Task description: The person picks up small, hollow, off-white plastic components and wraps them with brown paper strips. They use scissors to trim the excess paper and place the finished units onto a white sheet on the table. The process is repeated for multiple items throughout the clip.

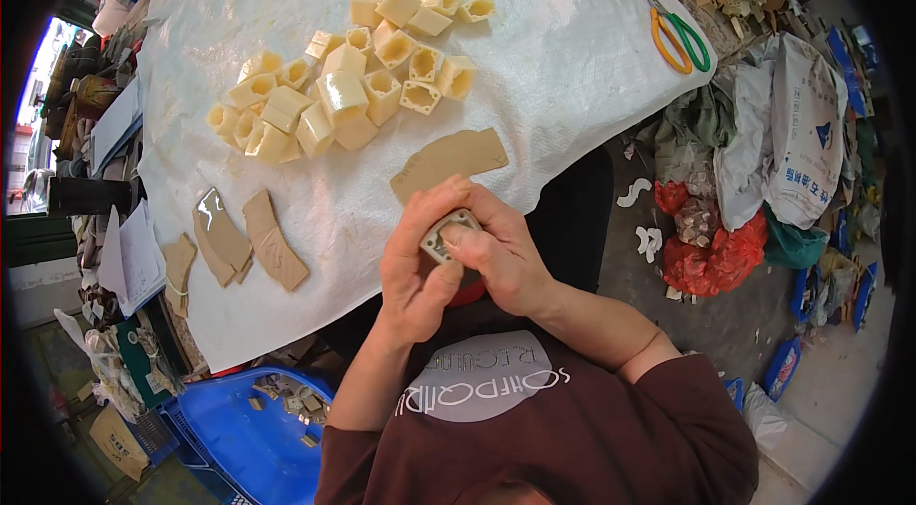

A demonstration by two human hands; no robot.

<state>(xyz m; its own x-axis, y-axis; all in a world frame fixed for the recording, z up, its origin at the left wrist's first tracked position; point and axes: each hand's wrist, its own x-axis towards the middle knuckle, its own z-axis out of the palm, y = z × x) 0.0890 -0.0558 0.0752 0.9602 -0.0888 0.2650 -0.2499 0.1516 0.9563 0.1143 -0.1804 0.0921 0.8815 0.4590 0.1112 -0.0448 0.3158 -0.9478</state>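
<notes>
Close to my body, at the near edge of a white woven sheet [563, 47], both hands hold a small beige hollow plastic housing [434, 243] with holes at its corners. My left hand [412, 278] wraps round its left side. My right hand [510, 257] closes on it from the right, with the thumb pressed at its opening. What lies inside the opening is partly hidden by the thumb. Just beyond my hands, a curved brown flat piece [453, 161] like cardboard lies on the sheet. Farther off spreads a heap of cream hollow plastic housings [343, 94].
More brown flat pieces [277, 240] lie at the sheet's left. Scissors [673, 39] with orange and green handles rest at the far right. A blue bin [239, 452] with small parts stands at lower left. Red plastic bags [706, 262] and a white sack [804, 137] sit on the right.
</notes>
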